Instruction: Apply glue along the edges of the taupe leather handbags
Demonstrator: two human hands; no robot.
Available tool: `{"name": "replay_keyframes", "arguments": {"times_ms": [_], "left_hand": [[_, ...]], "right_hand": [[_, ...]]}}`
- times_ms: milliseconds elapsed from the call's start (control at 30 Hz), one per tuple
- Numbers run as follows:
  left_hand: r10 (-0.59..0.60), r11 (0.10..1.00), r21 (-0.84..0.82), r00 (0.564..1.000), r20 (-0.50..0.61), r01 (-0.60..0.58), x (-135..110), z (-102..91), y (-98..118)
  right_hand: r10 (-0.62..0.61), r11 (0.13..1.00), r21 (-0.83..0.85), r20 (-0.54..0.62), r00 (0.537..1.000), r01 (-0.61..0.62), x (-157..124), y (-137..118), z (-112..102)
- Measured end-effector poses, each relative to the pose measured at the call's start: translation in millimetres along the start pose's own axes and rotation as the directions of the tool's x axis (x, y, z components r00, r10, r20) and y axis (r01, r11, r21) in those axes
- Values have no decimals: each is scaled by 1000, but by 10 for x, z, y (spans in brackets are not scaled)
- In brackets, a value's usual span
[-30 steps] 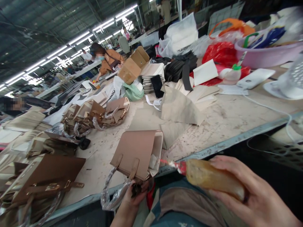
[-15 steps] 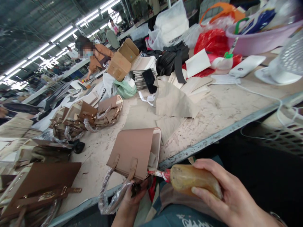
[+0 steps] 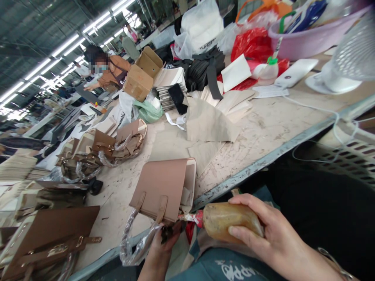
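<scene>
A beige handbag [image 3: 164, 187] lies on its side at the table's near edge, its handle wrapped in clear plastic [image 3: 131, 244] hanging over the edge. My left hand [image 3: 162, 244] is closed on the bag's lower edge by the handle strap. My right hand [image 3: 272, 238] is wrapped around a yellowish squeeze bottle [image 3: 225, 220] with a red taped nozzle [image 3: 190, 217]. The nozzle tip sits right at the bag's lower corner, close to my left hand's fingers.
Brown handbags [image 3: 49, 238] lie at the left, several more [image 3: 108, 146] further back. Beige paper sheets [image 3: 208, 121], a cardboard box [image 3: 140, 78], a white fan [image 3: 348, 58], a pink basin [image 3: 307, 37] and bags crowd the worn table [image 3: 263, 132]. A person [image 3: 108, 70] works across it.
My right hand has carried the bottle leftward, bringing its nozzle to the bag's lower corner. The left hand keeps its hold on the bag. The view has shifted slightly.
</scene>
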State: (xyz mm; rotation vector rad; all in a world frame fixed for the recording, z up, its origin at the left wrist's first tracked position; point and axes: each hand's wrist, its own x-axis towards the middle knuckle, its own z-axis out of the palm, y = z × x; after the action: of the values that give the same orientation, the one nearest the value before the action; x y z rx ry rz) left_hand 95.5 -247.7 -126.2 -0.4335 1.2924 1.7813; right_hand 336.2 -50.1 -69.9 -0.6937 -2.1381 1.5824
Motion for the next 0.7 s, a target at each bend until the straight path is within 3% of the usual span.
{"name": "replay_keyframes", "arguments": {"times_ms": [200, 367, 567, 700], "left_hand": [[1, 1000, 3, 1000, 29, -1, 43, -54, 17], [25, 1000, 17, 998, 55, -26, 58, -51, 5], [40, 998, 38, 998, 40, -41, 30, -7, -3], [45, 998, 52, 997, 60, -48, 10, 47, 11]], "right_hand": [[73, 997, 6, 41, 996, -73, 1, -40, -24], [55, 998, -27, -21, 998, -55, 2, -11, -31], [9, 1000, -2, 30, 1000, -8, -11, -49, -36], [-34, 997, -73, -43, 998, 30, -10, -15, -19]]}}
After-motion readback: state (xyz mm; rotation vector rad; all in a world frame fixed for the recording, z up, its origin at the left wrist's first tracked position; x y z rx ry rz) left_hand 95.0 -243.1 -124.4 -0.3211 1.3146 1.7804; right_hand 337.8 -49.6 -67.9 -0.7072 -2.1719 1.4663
